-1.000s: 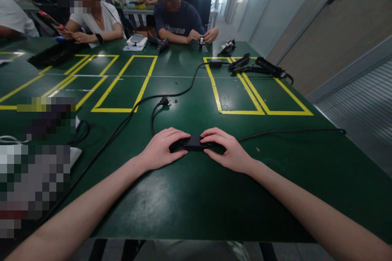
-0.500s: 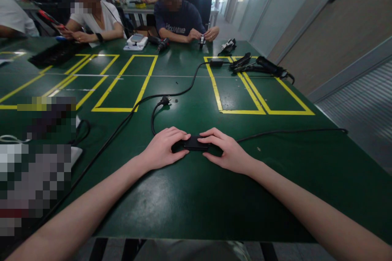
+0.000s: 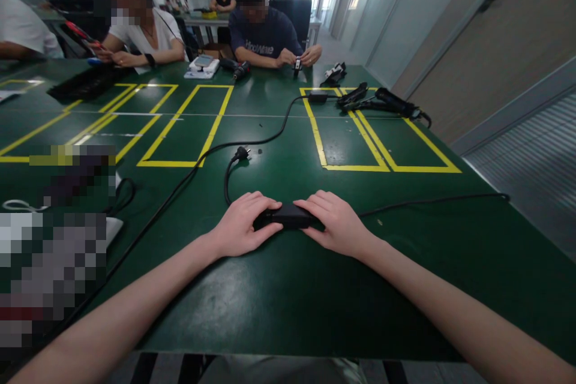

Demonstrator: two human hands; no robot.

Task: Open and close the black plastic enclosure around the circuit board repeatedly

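A black power adapter lies on the green table in front of me, gripped at both ends. My left hand is closed on its left end, thumb on the near side and fingers on the far side. Around the right end my right hand holds it the same way. From behind my left hand a short black cord curves up to a plug lying on the table. A thin black cable runs from beside my right hand toward the table's right edge.
A long black cable crosses the table to an inline box near dark tool-like parts. Yellow tape marks rectangles. Across the table, a person in dark blue handles a small part; a drill lies nearby. Blurred items lie at left.
My right hand has shifted slightly right along the adapter, and more of the adapter's top shows between my hands. The view has tilted slightly.
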